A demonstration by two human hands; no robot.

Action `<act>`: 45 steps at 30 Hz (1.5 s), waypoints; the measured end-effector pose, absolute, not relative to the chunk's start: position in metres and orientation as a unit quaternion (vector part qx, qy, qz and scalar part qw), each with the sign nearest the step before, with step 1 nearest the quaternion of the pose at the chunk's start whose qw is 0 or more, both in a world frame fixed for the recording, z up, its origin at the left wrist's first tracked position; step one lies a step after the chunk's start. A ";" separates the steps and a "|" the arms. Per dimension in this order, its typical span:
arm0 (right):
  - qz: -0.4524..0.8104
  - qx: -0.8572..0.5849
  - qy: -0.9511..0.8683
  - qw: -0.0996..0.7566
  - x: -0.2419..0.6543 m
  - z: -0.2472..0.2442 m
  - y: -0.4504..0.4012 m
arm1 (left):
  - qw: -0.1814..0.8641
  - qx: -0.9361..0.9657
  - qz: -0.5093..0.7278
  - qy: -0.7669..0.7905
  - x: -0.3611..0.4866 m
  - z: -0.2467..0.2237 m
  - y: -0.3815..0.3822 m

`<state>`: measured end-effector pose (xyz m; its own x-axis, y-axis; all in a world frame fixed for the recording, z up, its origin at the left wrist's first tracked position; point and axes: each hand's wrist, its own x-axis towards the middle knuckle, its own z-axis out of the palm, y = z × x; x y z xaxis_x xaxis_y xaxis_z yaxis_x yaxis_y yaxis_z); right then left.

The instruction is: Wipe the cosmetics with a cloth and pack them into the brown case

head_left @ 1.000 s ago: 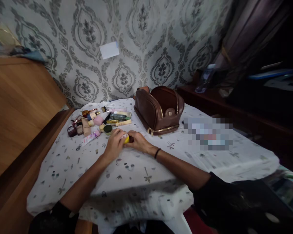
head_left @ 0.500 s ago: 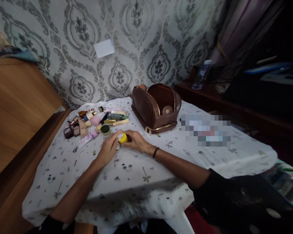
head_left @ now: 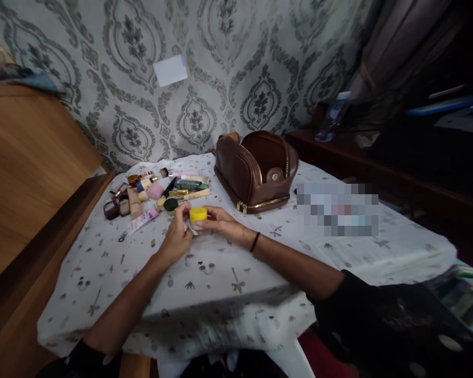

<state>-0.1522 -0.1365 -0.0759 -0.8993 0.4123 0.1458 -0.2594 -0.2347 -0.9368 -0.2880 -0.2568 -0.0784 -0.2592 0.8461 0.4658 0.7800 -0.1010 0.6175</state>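
A small round yellow jar (head_left: pixel 198 214) is held upright above the cloth between the fingers of my right hand (head_left: pixel 226 227). My left hand (head_left: pixel 176 237) is closed at the jar's left side, with a crumpled white tissue or wipe (head_left: pixel 192 228) in its fingers, partly hidden. Just beyond my left fingers lies a round jar with a dark green lid (head_left: pixel 171 205). Close by is a pink and white tube (head_left: pixel 143 220). Behind my right hand stands a brown cosmetic bag (head_left: pixel 242 181), its zipped top gaping.
Several cosmetics lie clustered at the back left, among them a beige bottle (head_left: pixel 134 203), a pink sponge (head_left: pixel 155 191) and a green tube (head_left: pixel 189 185). A patterned white cloth (head_left: pixel 228 304) covers the table. A blurred item (head_left: pixel 339 210) lies right. Behind stands a clear bottle (head_left: pixel 334 116).
The yellow jar has turned more upright, its side now showing. My right fingers have moved around its front and base, and my left hand has shifted slightly off its top.
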 end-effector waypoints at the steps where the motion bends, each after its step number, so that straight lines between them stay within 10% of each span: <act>1: 0.798 -0.059 -0.563 0.206 -0.152 -0.076 -0.137 | 0.038 0.613 0.441 0.655 -0.287 -0.080 -0.257; 23: 0.787 -0.068 -0.542 0.287 -0.153 -0.072 -0.137 | 0.395 0.443 0.595 0.541 -0.285 -0.068 -0.251; 45: 0.382 -0.128 -0.864 0.302 -0.149 -0.081 -0.133 | -0.032 0.652 0.445 0.613 -0.289 -0.065 -0.260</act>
<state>-0.1488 -0.1331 -0.0813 -0.7844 0.4526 0.4240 -0.0091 0.6752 -0.7375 -0.2889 -0.2602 -0.0647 -0.1478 0.7716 0.6186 0.8279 -0.2457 0.5042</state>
